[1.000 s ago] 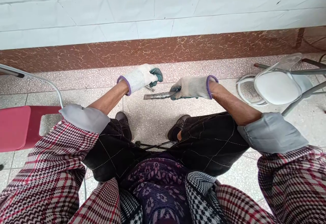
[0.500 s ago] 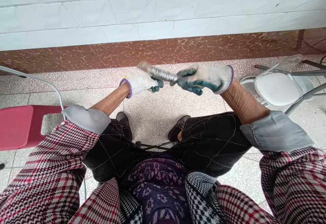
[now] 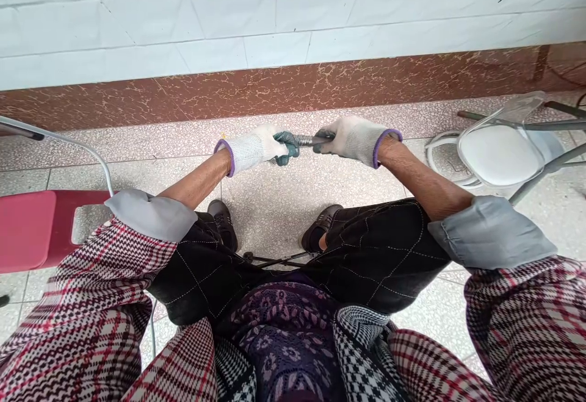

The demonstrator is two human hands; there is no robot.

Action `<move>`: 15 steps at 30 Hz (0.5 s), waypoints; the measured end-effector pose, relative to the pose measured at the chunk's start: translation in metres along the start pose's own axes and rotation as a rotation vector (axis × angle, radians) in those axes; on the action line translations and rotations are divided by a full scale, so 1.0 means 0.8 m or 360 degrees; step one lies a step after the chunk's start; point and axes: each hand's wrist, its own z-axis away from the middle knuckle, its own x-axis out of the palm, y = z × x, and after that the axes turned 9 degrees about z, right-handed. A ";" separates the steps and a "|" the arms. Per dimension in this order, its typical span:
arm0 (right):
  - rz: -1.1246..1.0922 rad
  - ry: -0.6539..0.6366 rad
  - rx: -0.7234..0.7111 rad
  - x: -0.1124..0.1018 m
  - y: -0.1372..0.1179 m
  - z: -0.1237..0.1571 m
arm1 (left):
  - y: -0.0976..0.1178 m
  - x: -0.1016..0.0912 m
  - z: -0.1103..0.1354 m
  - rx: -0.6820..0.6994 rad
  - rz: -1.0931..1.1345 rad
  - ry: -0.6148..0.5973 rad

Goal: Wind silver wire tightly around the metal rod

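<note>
Two gloves (image 3: 249, 147), one wire-wound rod (image 3: 305, 141) between the fingers (image 3: 288, 149), two shoes (image 3: 223, 222) (both dark) below them, one red seat (image 3: 27, 228) leftward.

- Wire-wrapped rod (image 3: 304, 141): short middle stretch visible; one end hidden in left hand (image 3: 268, 144), other behind right hand (image 3: 350, 139).
- Left hand: palm side hidden, grip detail too small.
- Right hand: lower fingers mostly tucked out of sight.
- Red chair (image 3: 27, 231): cut by left edge.
- White chair (image 3: 501, 157): frame runs off right edge.
- Dark object (image 3: 3, 300): cut by left edge, unidentifiable.
- Wall (image 3: 315, 5): top cut off.
</note>
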 end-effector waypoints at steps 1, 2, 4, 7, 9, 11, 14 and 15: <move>0.0139 0.0065 0.0052 -0.005 -0.002 0.002 | 0.000 0.000 -0.001 -0.0004 0.0002 0.0024; 0.0265 0.0109 0.0092 -0.008 -0.005 0.004 | -0.001 -0.001 -0.003 -0.0002 0.0006 0.0051; 0.0385 0.0132 0.0114 -0.013 -0.011 0.009 | -0.003 -0.001 -0.006 0.0001 0.0030 0.0091; 0.0322 0.0204 0.0107 -0.015 -0.022 0.016 | -0.009 0.001 -0.011 -0.0005 0.0127 0.0069; 0.0098 0.0310 0.0121 -0.015 -0.030 0.021 | -0.013 0.004 -0.013 -0.0004 0.0215 0.0009; -0.0276 0.0370 0.0131 -0.014 -0.038 0.028 | -0.016 0.008 -0.015 0.0002 0.0300 -0.0044; -0.0786 0.0329 0.0015 -0.013 -0.043 0.039 | -0.016 0.008 -0.019 -0.0003 0.0392 -0.0086; -0.0893 0.0265 -0.0052 -0.013 -0.043 0.041 | -0.014 0.007 -0.019 0.0012 0.0400 -0.0078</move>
